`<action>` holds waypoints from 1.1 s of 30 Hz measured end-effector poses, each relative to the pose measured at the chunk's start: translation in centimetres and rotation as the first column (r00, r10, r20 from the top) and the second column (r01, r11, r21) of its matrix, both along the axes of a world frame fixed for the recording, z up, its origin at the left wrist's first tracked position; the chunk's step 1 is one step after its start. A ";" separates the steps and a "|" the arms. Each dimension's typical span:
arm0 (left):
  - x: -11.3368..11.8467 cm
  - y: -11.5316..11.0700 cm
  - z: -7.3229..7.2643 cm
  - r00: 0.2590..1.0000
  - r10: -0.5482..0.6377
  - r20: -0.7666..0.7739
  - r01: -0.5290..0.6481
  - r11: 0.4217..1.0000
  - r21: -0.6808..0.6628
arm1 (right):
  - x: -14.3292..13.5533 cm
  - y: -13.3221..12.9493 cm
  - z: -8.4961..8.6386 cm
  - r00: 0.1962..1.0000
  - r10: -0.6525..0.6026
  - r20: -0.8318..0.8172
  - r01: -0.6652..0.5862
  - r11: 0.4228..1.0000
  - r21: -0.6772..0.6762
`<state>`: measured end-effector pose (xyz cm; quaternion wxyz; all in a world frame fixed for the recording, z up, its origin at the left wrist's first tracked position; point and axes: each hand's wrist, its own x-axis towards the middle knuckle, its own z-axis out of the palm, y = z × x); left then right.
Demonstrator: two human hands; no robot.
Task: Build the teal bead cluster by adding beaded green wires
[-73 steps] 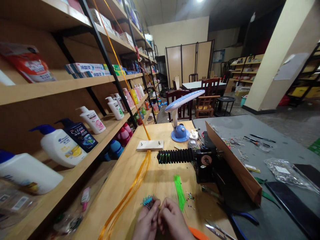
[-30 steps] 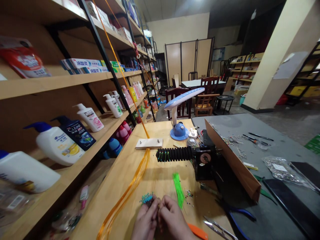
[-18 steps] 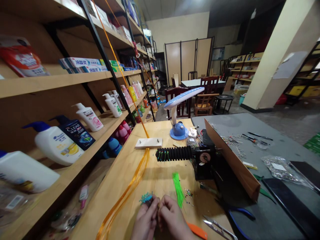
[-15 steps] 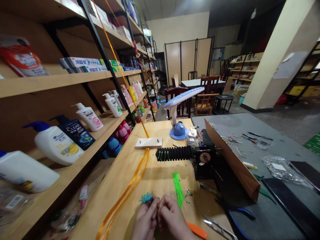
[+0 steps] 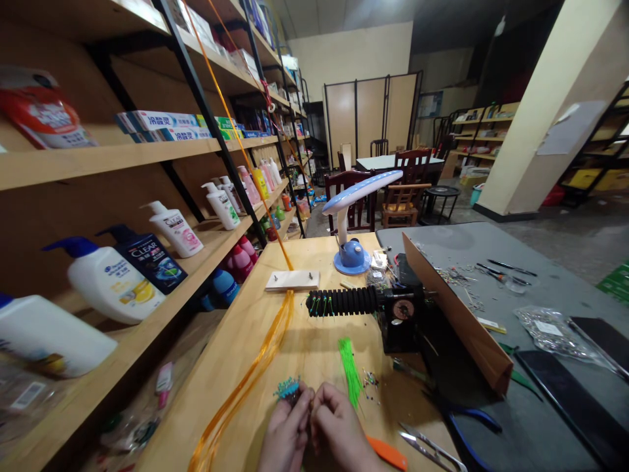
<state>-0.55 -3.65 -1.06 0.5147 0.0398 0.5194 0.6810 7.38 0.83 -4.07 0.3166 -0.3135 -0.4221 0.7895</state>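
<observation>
My left hand (image 5: 287, 429) is closed around a small dark piece topped with a cluster of teal beads or pins (image 5: 287, 388); its exact kind is hard to tell. Close against it, my right hand (image 5: 334, 423) has its thumb and fingers pinched together, and whatever lies between them is too small to name. A bundle of bright green strands (image 5: 350, 372) lies just beyond my right hand. Beside the strands are scattered small beads (image 5: 371, 383). An orange flat object (image 5: 387, 453) sticks out from under my right wrist.
Orange threads (image 5: 260, 360) run from a pale block (image 5: 292, 280) down the wooden table. A black ribbed roller (image 5: 344, 302) on a machine and a blue lamp (image 5: 352, 255) stand ahead. Scissors (image 5: 425, 446) and blue-handled pliers (image 5: 466, 419) lie right. Bottles (image 5: 118, 282) line the left shelves.
</observation>
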 end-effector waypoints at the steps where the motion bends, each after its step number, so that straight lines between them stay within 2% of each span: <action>1: 0.0 0.0 0.0 1.000 0.003 -0.003 -0.003 1.000 -0.001 | 0.0 0.0 0.0 1.000 -0.001 0.002 0.001 1.000 -0.002; 10: -0.1 0.0 -0.5 1.000 -0.010 0.029 0.010 1.000 -0.006 | -0.1 -0.1 0.1 1.000 0.003 0.009 -0.003 1.000 0.015; 19: -0.2 -0.1 -0.2 1.000 -0.008 0.001 0.008 1.000 -0.017 | 0.1 -0.2 0.8 0.999 0.013 0.039 -0.014 0.999 0.040; 27: -0.3 -0.1 -0.6 1.000 -0.005 -0.004 0.005 1.000 -0.018 | 0.1 -0.3 0.7 0.999 0.015 0.044 -0.017 0.999 0.040; 33: 0.0 -0.1 0.4 1.000 -0.004 -0.003 0.004 1.000 -0.028 | 0.0 -0.4 0.7 0.998 -0.001 0.056 -0.001 0.999 0.033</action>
